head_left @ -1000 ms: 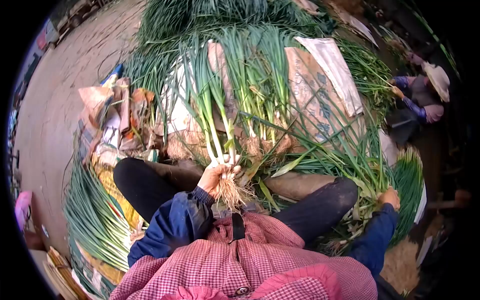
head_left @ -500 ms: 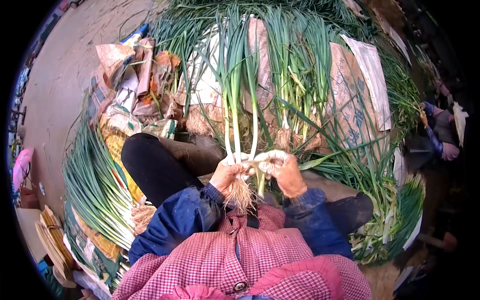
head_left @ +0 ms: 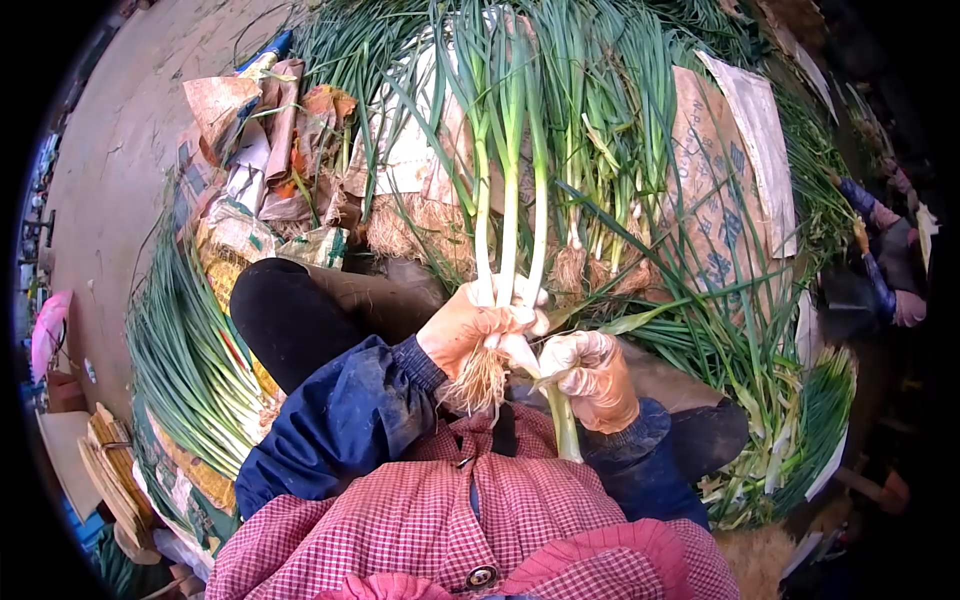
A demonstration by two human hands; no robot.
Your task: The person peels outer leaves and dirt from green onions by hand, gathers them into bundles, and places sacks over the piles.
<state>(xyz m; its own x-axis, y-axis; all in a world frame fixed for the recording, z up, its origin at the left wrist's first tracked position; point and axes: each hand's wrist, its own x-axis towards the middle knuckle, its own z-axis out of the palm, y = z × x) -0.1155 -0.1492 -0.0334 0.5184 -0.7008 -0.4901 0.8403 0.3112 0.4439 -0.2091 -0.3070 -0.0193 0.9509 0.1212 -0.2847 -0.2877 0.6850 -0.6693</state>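
Gloved and closed, my left hand grips several green onions near the base of their white stalks. Their green leaves point away from me, and their roots hang below the hand. My right hand, also gloved, is pinched on a pale outer leaf that trails down toward the checked apron. The two hands are close together, the right one a little lower, over my lap.
A pile of green onions lies at the left, with more onions at the right. Ahead are rooted bundles and printed sacks. Crumpled sacks lie front left; boards stand lower left. Another person's sleeve shows far right.
The held stalks have shifted right and now stand closer together. My right hand has moved down and slightly right, pulling the pale leaf lower. The view has shifted slightly.
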